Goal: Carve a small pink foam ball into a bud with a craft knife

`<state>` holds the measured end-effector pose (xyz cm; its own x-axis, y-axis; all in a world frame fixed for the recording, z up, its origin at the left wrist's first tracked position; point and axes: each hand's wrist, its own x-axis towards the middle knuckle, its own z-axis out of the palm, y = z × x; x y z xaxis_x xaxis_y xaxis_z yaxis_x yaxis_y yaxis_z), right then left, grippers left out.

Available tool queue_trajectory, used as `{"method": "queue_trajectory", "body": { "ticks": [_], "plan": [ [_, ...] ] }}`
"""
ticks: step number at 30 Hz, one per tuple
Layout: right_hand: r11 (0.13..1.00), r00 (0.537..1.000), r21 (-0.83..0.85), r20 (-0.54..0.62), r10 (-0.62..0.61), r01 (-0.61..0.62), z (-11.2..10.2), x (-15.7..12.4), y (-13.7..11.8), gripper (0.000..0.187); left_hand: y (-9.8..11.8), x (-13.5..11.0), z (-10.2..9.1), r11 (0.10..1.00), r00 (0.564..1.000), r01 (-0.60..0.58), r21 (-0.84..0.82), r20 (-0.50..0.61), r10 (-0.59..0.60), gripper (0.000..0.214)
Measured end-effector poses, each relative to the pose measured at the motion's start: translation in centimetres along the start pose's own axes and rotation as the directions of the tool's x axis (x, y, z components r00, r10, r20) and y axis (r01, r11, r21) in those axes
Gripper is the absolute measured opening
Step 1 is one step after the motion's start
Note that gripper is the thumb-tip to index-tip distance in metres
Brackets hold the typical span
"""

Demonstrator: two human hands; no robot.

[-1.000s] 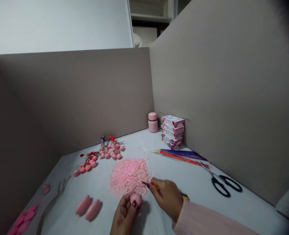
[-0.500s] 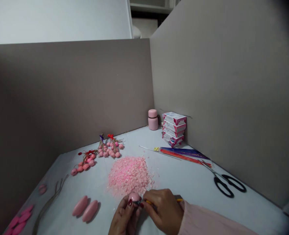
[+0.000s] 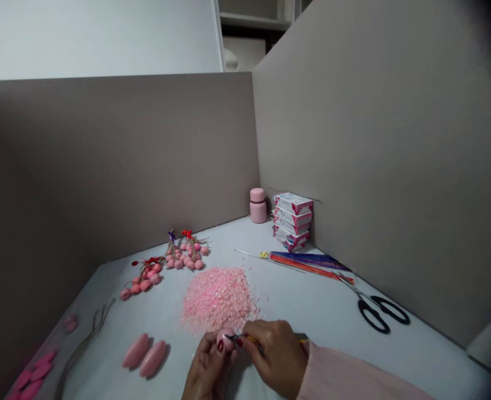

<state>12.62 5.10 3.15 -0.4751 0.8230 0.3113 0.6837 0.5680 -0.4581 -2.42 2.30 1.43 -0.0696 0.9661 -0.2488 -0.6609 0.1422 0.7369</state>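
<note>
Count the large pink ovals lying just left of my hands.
2: the left oval, and the right oval beside it, nearer your left hand. Neither is covered.

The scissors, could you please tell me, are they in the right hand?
No, the right hand holds a yellow-handled tool, and the scissors lie on the table.

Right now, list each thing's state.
Left grip: closed on the pink ball.
Right grip: closed on the yellow-handled knife.
Pink ball: held, knife tip at it.
Pink jar: upright, lid on.
Boxes: stacked.
Scissors: lying flat, unheld.
Pink shavings: heaped loose.
Oval pieces: side by side.
Ribboned bunches: lying down.
</note>
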Motion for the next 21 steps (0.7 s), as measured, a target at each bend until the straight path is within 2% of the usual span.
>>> {"method": "queue_trajectory", "body": {
  "ticks": [9, 15, 18, 21],
  "plan": [
    [0.999, 1.0, -0.035, -0.017, 0.011, -0.012, 0.2, 0.0, -0.1, 0.023, 0.1, 0.0, -0.3, 1.0, 1.0, -0.018, 0.02, -0.001, 0.018, 0.024],
    [0.986, 0.989, -0.091, -0.066, 0.134, -0.139, -0.1, 1.0, 2.0, 0.026, -0.4, -0.6, 0.3, 0.997, 0.999, 0.036, 0.069, 0.03, -0.038, 0.031],
    [0.993, 0.993, -0.048, -0.065, 0.101, -0.105, -0.3, 0.8, 1.9, 0.029, -0.2, -0.9, 0.8, 0.995, 0.995, 0.086, 0.052, -0.061, -0.083, 0.033],
    [1.0, 0.999, 0.028, -0.051, -0.007, 0.008, -0.3, 0.2, 1.0, 0.026, 0.1, -0.9, 1.0, 0.998, 0.994, 0.067, 0.01, -0.086, -0.066, 0.034]
  ]
}}
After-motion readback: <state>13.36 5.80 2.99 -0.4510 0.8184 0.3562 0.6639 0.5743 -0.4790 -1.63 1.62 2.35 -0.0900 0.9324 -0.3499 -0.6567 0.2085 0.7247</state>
